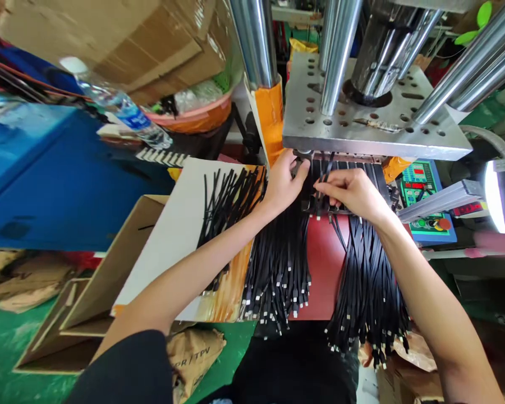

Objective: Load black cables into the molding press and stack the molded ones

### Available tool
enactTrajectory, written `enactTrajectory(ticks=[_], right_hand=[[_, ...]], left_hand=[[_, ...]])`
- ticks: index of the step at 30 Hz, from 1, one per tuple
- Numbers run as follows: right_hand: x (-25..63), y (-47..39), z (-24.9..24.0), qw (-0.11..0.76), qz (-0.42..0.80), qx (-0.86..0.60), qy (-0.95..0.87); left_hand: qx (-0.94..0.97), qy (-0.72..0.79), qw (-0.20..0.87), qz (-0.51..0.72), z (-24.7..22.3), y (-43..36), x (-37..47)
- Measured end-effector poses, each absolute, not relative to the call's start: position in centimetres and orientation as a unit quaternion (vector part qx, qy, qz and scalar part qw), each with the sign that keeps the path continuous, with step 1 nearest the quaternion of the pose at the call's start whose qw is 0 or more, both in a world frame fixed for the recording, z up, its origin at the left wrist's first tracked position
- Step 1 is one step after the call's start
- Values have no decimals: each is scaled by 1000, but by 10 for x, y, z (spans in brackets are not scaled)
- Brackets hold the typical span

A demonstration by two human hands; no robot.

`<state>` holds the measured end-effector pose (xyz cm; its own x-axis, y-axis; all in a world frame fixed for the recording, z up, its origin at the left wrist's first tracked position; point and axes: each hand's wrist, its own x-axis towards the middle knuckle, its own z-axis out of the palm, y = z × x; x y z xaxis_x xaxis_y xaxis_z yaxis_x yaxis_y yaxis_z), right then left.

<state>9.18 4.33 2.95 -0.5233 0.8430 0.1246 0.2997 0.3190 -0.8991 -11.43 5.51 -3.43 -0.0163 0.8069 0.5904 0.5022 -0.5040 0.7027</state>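
The scene is bright and evenly lit, with a lamp [494, 196] at the right edge blown out to white and sharp glare streaks running down the steel columns [256, 39]. Shadows are soft and faint, darkest under the metal plate [362, 120]. The wide lens bends and stretches the edges, and the bottle [122, 106] and cardboard [122, 39] at upper left are smeared, while the centre is sharp.
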Motion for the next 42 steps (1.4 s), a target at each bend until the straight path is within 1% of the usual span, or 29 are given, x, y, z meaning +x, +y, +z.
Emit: enactTrajectory(ticks=[2, 5, 7, 12, 14, 17, 19, 23, 26, 27, 29, 32, 34, 37, 42], right_hand=[[84, 64, 22, 302, 450, -373, -753], [79, 77, 11, 289, 437, -382, -762], [77, 79, 7, 286, 410, -391, -773], [76, 79, 2, 335, 316, -402, -791], [79, 79, 0, 344, 347, -394, -779], [83, 80, -3, 350, 431, -376, -742], [82, 83, -5, 358, 444, -378, -729], [78, 83, -8, 382, 384, -438, -717], [86, 61, -3, 396, 260, -479, -739], [90, 49, 0, 379, 205, -477, -766], [97, 23, 6, 300, 108, -460, -829], [96, 2, 13, 158, 30, -477, -864], [87, 8, 16, 101, -7, -511, -854], [69, 36, 17, 58, -35, -545, -836], [56, 72, 16, 55, -34, -548, -834]], left_hand=[[754, 404, 70, 513, -35, 31, -129], [883, 275, -5, 380, -38, 2, -150], [913, 250, -24, 322, -40, -5, -157], [913, 299, -32, 275, -38, -2, -149], [909, 326, -17, 259, -33, -5, -143], [907, 357, -3, 225, -25, -13, -136], [906, 370, -13, 203, -23, -19, -131], [891, 414, -51, 181, -25, -29, -117], [877, 451, -77, 147, -25, -37, -106], [874, 460, -79, 134, -23, -40, -103], [873, 470, -72, 109, -20, -45, -99], [875, 474, -47, 89, -12, -44, -97], [873, 479, -28, 89, -6, -35, -99], [867, 487, -8, 106, 3, -8, -104], [870, 478, -4, 120, 7, 42, -111]])
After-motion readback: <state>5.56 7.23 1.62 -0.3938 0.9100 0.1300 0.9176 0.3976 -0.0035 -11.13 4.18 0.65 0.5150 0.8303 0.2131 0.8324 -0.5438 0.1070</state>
